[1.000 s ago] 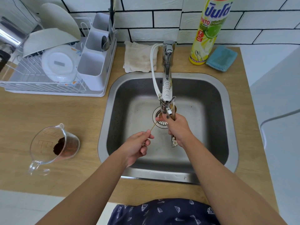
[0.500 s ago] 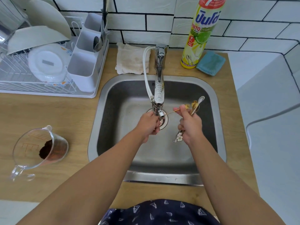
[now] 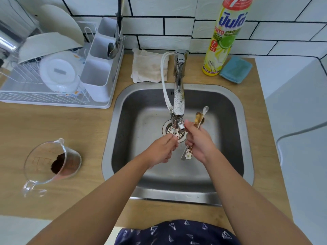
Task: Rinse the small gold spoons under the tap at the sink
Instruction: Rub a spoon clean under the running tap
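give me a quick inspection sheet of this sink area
surface: wooden counter around a steel sink.
job's things: gold spoons bunched in the right hand, bowls up, right of the tap.
clutter: measuring jug with brown powder, dish rack, cloth, soap bottle, blue sponge.
grippers: left hand curled below the spout; contents unclear.
cables: white hose along tap.
surroundings: white tiled wall.
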`<action>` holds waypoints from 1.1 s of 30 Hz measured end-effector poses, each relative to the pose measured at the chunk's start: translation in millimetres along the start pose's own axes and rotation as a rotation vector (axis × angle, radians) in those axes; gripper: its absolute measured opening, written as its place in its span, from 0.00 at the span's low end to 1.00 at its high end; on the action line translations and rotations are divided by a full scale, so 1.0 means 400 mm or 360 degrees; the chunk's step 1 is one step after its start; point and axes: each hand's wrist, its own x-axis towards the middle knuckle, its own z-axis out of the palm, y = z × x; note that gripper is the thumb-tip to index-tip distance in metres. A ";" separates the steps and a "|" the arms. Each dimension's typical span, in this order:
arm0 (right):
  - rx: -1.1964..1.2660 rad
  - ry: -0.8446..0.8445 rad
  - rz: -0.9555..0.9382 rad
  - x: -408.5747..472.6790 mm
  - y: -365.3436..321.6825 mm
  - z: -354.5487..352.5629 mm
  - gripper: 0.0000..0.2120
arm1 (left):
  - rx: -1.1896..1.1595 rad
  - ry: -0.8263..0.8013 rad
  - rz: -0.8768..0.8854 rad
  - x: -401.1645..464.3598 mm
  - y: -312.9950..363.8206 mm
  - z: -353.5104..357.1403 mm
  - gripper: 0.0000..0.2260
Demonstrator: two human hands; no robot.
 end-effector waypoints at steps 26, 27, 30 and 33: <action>-0.0916 -0.0508 0.0164 -0.017 -0.023 0.070 0.15 | 0.0042 -0.0121 -0.0026 -0.060 -0.001 -0.012 0.10; -0.0896 -0.0535 0.0165 -0.019 -0.024 0.068 0.14 | 0.0031 -0.0077 -0.0023 -0.060 -0.002 -0.008 0.09; -0.0999 -0.0623 0.0098 -0.014 -0.021 0.065 0.19 | -0.0017 -0.0024 -0.0042 -0.058 -0.003 -0.001 0.07; -0.1160 -0.0626 0.0117 -0.011 -0.021 0.059 0.20 | 0.0003 -0.0034 -0.0030 -0.062 -0.009 -0.002 0.03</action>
